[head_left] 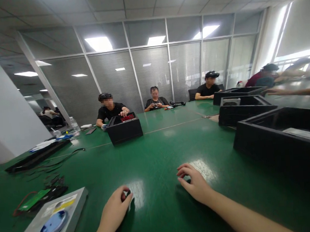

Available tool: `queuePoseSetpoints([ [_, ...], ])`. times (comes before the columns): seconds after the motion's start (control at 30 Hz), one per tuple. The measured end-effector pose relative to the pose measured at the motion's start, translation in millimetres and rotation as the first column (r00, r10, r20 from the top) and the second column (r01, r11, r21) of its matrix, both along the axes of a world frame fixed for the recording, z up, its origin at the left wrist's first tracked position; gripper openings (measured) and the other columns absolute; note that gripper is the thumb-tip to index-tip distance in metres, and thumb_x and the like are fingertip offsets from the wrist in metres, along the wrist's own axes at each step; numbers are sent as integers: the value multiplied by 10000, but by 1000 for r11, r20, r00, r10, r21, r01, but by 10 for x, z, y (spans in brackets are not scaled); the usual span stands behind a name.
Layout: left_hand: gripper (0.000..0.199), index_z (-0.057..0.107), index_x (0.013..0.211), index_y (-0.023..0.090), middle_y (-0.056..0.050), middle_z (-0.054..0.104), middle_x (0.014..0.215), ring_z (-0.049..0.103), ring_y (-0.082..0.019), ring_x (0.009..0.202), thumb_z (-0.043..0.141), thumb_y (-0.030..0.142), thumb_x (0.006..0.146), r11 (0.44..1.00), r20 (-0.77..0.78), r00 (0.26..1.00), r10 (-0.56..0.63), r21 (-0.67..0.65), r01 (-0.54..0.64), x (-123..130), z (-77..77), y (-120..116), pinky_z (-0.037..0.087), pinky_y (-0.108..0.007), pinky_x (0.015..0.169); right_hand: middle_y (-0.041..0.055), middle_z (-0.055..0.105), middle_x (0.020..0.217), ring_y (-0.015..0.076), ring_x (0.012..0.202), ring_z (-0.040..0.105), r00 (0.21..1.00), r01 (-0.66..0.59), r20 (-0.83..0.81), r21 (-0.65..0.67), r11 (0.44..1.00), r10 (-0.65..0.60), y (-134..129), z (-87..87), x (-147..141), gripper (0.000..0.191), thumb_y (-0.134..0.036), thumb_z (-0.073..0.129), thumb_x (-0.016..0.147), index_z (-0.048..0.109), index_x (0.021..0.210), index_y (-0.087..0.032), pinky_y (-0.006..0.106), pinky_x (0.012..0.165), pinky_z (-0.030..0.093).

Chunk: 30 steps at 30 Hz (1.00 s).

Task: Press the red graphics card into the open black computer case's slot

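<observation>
My left hand point(115, 206) is closed, its thumb and fingers pinching a small dark piece point(128, 193) too small to name. It hovers low over the green table point(157, 151). My right hand point(194, 184) is off to the right, fingers curved and thumb apart, with nothing visible in it. Left of my left hand lies a silver metal drive case point(77, 206) with a yellow-and-white label and a round blue item point(53, 225) on top. Behind that case is a green circuit board point(35, 200) with dark parts and a red wire.
Large black open boxes point(273, 136) line the right side. Across the table, one person point(109, 110) reaches into another black box point(125, 130); other people sit further along. Loose black cables point(65, 159) and a long black panel point(38, 156) lie at the left, near a clear bottle point(74, 125).
</observation>
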<state>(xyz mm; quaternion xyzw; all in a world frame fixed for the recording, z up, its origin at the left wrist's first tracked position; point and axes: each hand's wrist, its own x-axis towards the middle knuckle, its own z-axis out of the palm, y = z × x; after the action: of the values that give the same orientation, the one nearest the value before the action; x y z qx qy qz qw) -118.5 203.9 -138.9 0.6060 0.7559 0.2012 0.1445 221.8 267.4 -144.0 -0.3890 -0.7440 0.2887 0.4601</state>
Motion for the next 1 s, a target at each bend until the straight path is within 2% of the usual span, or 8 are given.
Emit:
queuePoseSetpoints([
  [0.13, 540, 544, 1200, 204, -21, 618, 809, 625, -229, 734, 459, 593, 835, 1000, 26, 1000, 14, 21, -14, -67, -59, 38, 404, -304, 645, 68, 604, 1057, 152, 820, 643, 1000, 14, 2, 19, 1000, -14, 12, 4, -15, 83, -141, 590, 806, 649, 829, -193, 338, 840, 548],
  [0.3, 490, 612, 1058, 220, -20, 630, 795, 630, -235, 762, 474, 622, 815, 999, 31, 999, -37, 8, 37, -135, -117, 74, 424, -306, 673, 60, 608, 1057, 148, 833, 650, 1000, 28, 4, 26, 999, -28, 25, -3, -39, 97, -116, 595, 790, 646, 813, -196, 327, 844, 551],
  [0.43, 539, 574, 1159, 215, -16, 624, 787, 626, -237, 738, 459, 620, 823, 1000, 41, 999, -19, 6, 18, -133, -97, 69, 421, -313, 657, 56, 609, 1047, 146, 827, 651, 1000, 23, 6, 13, 1000, -23, 24, -4, -44, 99, -111, 598, 791, 651, 802, -194, 318, 830, 554],
  [0.57, 512, 604, 1102, 221, -26, 628, 797, 628, -241, 747, 466, 622, 815, 999, 32, 999, -32, 0, 32, -120, -64, 65, 419, -312, 648, 55, 607, 1034, 143, 827, 651, 1000, 12, 3, 14, 1000, -12, 14, 7, -50, 102, -106, 595, 795, 658, 800, -187, 305, 819, 550],
  [0.83, 514, 585, 1111, 219, -24, 617, 793, 626, -243, 757, 451, 625, 825, 999, 29, 999, -46, -2, 46, -146, -86, 68, 430, -320, 662, 57, 610, 1017, 133, 796, 644, 1000, 4, -4, 24, 1000, -4, 1, 14, -52, 99, -100, 598, 798, 662, 782, -174, 283, 775, 543],
  [1.0, 495, 579, 1111, 212, -28, 609, 814, 621, -239, 769, 436, 600, 840, 998, -1, 998, -58, -22, 57, -96, -43, 47, 421, -323, 675, 57, 614, 1015, 126, 788, 641, 1000, -13, 10, 25, 1000, 12, -41, 44, -47, 99, -96, 599, 798, 663, 775, -168, 275, 779, 538],
])
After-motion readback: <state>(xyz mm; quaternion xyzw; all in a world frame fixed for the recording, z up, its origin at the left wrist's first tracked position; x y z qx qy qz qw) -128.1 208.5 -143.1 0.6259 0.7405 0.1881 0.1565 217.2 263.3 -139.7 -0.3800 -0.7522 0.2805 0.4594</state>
